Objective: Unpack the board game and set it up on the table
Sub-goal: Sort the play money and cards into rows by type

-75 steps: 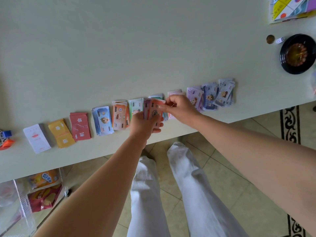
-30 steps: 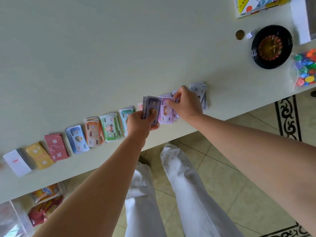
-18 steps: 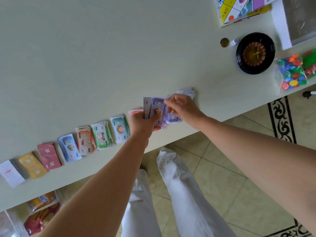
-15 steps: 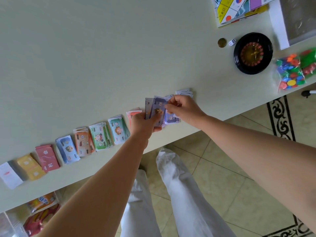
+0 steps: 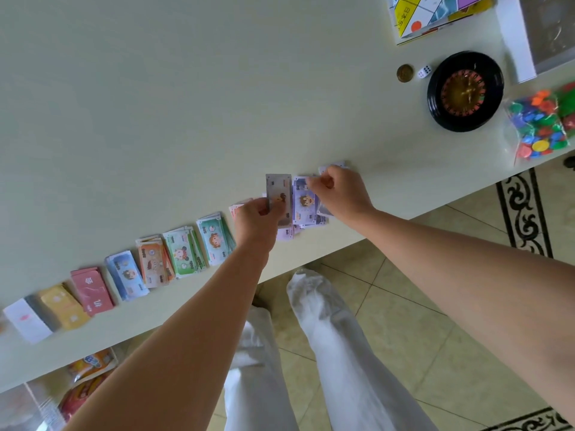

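Play-money piles lie in a row along the table's near edge: teal (image 5: 215, 237), green (image 5: 183, 255), orange (image 5: 153, 265), blue (image 5: 127, 275). Left of them sit a red card deck (image 5: 92, 290), a yellow deck (image 5: 64, 306) and a white deck (image 5: 26, 320). My left hand (image 5: 258, 219) grips a small stack of grey notes (image 5: 279, 189) just above the table. My right hand (image 5: 337, 191) pinches the top of a purple note (image 5: 303, 199) lying on a purple pile. Its fingers hide most of a further pile behind.
At the right stand a black roulette wheel (image 5: 465, 91), a brass coin (image 5: 405, 73), a white die (image 5: 424, 71), a bag of coloured chips (image 5: 541, 126), the game board (image 5: 435, 14) and a box (image 5: 541, 32). The table edge (image 5: 404, 209) runs diagonally; tiled floor lies below.
The view has shifted right along the row. My left hand's stack went from orange notes to grey ones, and my right hand moved from the pink pile to the purple pile.
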Demonstrator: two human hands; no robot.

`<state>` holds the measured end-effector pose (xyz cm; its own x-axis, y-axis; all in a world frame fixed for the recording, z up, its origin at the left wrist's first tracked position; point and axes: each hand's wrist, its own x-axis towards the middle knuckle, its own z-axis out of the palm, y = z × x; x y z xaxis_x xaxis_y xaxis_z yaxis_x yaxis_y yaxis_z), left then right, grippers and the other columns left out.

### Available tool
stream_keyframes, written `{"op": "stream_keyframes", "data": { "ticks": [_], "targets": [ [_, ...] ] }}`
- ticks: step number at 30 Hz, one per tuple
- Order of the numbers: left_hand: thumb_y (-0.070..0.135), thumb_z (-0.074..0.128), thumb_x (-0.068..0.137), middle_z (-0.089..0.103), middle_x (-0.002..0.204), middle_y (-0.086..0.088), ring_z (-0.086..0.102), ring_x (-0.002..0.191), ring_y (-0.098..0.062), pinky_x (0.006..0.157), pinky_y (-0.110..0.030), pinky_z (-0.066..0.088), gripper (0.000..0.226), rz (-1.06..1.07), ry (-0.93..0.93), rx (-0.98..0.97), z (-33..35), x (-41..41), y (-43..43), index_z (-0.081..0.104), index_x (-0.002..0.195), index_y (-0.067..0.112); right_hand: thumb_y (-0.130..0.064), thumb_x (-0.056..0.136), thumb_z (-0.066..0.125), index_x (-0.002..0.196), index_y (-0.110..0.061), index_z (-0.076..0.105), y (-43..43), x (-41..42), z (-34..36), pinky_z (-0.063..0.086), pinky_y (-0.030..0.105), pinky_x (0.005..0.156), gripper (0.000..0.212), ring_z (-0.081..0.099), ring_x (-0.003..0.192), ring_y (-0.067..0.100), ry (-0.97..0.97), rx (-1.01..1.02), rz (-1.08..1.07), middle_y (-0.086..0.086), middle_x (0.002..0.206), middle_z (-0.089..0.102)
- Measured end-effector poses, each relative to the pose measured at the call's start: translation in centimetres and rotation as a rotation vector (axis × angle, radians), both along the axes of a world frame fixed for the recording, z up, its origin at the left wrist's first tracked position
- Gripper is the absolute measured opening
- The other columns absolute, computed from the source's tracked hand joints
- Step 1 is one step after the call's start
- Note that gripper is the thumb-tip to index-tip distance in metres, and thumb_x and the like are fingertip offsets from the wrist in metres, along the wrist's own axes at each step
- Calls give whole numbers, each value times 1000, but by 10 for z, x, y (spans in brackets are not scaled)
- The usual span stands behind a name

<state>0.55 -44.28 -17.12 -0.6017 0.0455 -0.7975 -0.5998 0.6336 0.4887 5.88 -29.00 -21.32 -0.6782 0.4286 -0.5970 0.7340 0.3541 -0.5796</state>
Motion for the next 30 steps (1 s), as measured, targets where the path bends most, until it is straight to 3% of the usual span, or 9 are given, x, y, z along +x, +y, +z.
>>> {"op": "stream_keyframes", "data": {
  "ticks": [2,4,7,11,14,18,21,26,30],
  "targets": [
    [23,65,90,68,69,1,54,52,-12,50,-24,43,13,-35,-31,34,2,2,8,69,78,22,-37,91,60,80,-10,59,2,-2,8,44,29,67,29,56,70,12,30,-222,2,-3,73,60],
    [24,66,90,71,75,-3,57,61,-13,55,-23,44,14,-70,-76,82,2,6,18,67,75,23,-30,91,61,83,-6,59,6,0,13,44,29,68,25,56,72,14,33,-288,89,3,77,62],
    [29,68,88,73,87,-13,62,75,-24,70,-38,52,15,-119,-88,95,-1,11,32,70,83,15,-20,89,63,75,-1,55,19,4,14,38,31,61,25,48,62,16,31,-198,128,10,69,57],
    [20,65,88,65,103,-1,61,88,-17,82,-33,52,23,-361,91,-29,-7,12,45,62,111,17,-20,86,65,73,-2,55,44,13,6,44,38,58,24,54,62,27,-21,-29,90,11,68,61],
    [12,63,87,58,110,-5,60,87,-17,80,-31,52,27,-527,166,-18,-9,10,51,61,113,20,-27,82,70,62,-17,45,54,16,2,40,34,56,34,47,57,18,-69,124,75,-3,60,51],
    [17,60,90,48,125,-4,59,99,-23,87,-39,52,40,-784,143,-1,-16,13,59,57,128,27,-26,79,70,77,-20,54,54,14,-2,46,33,65,18,57,75,22,-164,215,40,-2,79,62],
    [20,56,93,44,128,-5,55,107,-25,89,-42,51,46,-881,112,-27,-19,16,65,48,138,28,-23,78,70,83,-20,47,51,10,-4,40,30,60,24,56,73,24,-147,273,49,-3,79,60],
    [21,54,93,41,131,-7,52,113,-27,90,-41,49,46,-914,104,-63,-20,16,70,45,138,25,-17,82,65,95,-15,47,49,13,4,42,33,57,22,53,67,22,66,272,193,-6,79,52],
    [21,53,94,44,131,-8,54,111,-27,91,-43,50,42,-898,119,-48,-20,16,70,48,136,23,-16,84,66,105,-9,48,49,20,10,34,28,52,28,52,62,20,164,358,272,-4,88,50]
  ]
}}
